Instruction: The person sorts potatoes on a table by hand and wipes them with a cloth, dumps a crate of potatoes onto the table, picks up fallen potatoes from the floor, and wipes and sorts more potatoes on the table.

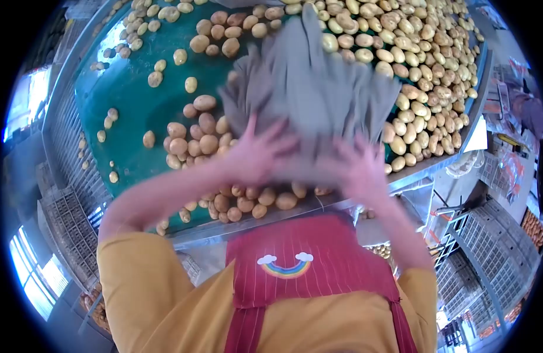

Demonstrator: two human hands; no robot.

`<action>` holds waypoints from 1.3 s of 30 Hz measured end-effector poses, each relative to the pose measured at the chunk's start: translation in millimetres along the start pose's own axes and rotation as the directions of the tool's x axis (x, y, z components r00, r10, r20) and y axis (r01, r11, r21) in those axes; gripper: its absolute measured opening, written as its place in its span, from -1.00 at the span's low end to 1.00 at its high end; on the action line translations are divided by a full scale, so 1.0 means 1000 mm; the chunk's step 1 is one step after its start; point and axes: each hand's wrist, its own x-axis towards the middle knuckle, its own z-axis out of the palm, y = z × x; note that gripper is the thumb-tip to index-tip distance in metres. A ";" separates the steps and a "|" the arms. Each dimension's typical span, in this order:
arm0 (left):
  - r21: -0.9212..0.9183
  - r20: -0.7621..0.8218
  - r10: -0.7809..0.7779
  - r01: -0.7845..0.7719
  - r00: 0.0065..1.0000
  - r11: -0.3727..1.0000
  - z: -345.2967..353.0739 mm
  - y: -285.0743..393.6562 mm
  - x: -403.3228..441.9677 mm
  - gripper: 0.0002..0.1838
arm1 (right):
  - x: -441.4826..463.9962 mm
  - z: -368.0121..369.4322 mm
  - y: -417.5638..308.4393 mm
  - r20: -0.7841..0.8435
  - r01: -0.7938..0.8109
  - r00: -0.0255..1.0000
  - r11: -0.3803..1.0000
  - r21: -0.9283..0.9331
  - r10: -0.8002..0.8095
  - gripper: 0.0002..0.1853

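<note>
A grey cloth (318,88), creased and blurred by motion, lies spread over potatoes in the middle of the sorting table. My left hand (262,150) rests on its near left part, fingers spread. On the near right part is my right hand (356,167), its fingers also apart though smeared. Neither hand is closed round the fabric. Brown potatoes (206,144) lie just left of my left hand, and more show below it along the front edge. To the right of the cloth is a dense heap of yellowish potatoes (424,76).
The table has a green surface (130,147) with scattered small potatoes and a metal front rim (206,235) close to my red apron (318,253). Grey plastic crates stand at the left (68,226) and right (489,247). A white sheet (477,135) is beside the right edge.
</note>
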 end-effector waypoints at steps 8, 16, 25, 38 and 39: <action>-0.180 -0.295 -0.111 0.059 0.949 0.982 0.048 -0.030 0.060 -0.44 | 0.035 0.012 0.065 -0.045 0.061 0.996 0.977 -0.206 -0.071 -0.37; -0.228 -0.628 -0.424 0.366 0.653 0.902 -0.116 -0.135 -0.010 -0.51 | 0.185 -0.101 0.042 -0.536 0.070 0.831 0.928 0.366 0.148 -0.59; -0.321 -0.337 -0.930 0.910 0.149 0.262 0.115 -0.044 -0.321 -0.42 | 0.328 0.030 -0.246 -0.094 0.535 0.821 0.817 -0.218 -0.563 -0.61; -0.787 -0.005 -0.992 0.612 -0.127 -0.075 0.112 0.113 -0.133 -0.28 | 0.314 0.018 -0.172 0.447 0.671 0.653 0.741 0.035 -0.611 -0.68; -0.823 0.002 -0.996 0.565 -0.092 -0.054 0.105 0.110 -0.108 -0.26 | 0.310 0.007 -0.145 0.464 0.636 0.676 0.771 0.026 -0.573 -0.69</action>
